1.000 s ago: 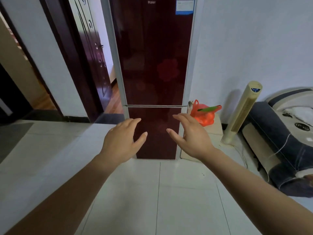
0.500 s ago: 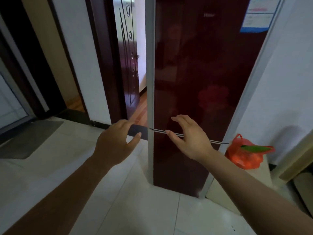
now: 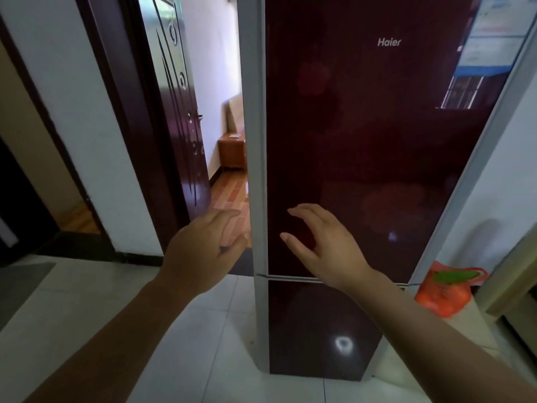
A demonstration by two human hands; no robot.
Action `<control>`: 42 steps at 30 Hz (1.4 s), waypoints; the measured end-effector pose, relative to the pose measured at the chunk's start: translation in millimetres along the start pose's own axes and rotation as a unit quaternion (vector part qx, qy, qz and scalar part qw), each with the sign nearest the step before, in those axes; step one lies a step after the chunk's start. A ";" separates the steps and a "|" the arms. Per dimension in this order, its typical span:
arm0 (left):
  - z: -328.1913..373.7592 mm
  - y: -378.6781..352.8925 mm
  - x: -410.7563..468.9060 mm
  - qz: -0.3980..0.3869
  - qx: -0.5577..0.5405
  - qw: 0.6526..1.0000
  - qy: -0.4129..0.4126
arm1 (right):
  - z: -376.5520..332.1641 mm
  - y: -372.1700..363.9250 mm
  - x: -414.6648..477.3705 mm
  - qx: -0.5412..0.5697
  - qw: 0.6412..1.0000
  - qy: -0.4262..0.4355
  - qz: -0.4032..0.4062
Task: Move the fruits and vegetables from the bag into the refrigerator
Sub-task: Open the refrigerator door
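Note:
A tall dark red refrigerator [image 3: 377, 146] with silver side trim stands right in front of me, both doors closed. My right hand [image 3: 322, 248] hovers in front of the upper door's lower left part, fingers curled and apart, holding nothing. My left hand [image 3: 203, 251] reaches toward the refrigerator's left silver edge, open and empty. An orange plastic bag [image 3: 444, 295] with something green sticking out of its top sits low to the right of the refrigerator, on a pale surface.
An open dark wooden door [image 3: 177, 117] and doorway lie left of the refrigerator, leading to a room with a wooden floor and a small cabinet [image 3: 231, 152]. White wall [image 3: 508, 170] flanks the right. White floor tiles [image 3: 203, 359] spread below.
I have come closer to the refrigerator and the view has tilted up. Both hands have risen from the gap between the doors to the upper door's lower part.

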State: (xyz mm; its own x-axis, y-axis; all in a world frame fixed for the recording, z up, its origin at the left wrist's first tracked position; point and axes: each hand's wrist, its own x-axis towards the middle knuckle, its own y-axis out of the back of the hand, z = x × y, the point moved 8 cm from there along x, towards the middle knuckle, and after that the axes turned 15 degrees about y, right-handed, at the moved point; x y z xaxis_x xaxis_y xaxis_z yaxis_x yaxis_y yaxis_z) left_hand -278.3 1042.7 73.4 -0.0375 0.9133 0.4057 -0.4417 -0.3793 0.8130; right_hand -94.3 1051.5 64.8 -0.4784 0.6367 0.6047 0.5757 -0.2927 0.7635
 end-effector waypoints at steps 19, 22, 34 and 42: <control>-42.2 -67.2 149.1 0.006 -0.032 0.999 0.008 | 104.9 -64.5 121.4 -0.054 0.996 0.065 -0.022; -48.0 -73.7 162.6 0.007 -0.032 0.999 0.001 | 108.0 -65.4 133.8 -0.069 0.995 0.070 -0.023; -71.4 -70.8 217.0 -0.069 -0.066 0.995 -0.006 | 90.6 -69.6 162.2 -0.137 0.990 0.041 0.009; -50.3 -73.9 250.4 -0.119 -0.122 0.983 -0.067 | 92.2 -60.8 148.7 -0.212 0.973 -0.086 0.040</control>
State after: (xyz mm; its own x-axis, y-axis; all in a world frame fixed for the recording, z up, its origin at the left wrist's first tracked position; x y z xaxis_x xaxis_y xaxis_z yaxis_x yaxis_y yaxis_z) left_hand -300.1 1306.9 93.9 0.2040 0.9376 0.2817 -0.6262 -0.0962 0.7737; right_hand -139.3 1229.8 87.5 -0.3044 0.6987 0.6474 0.2640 -0.5911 0.7621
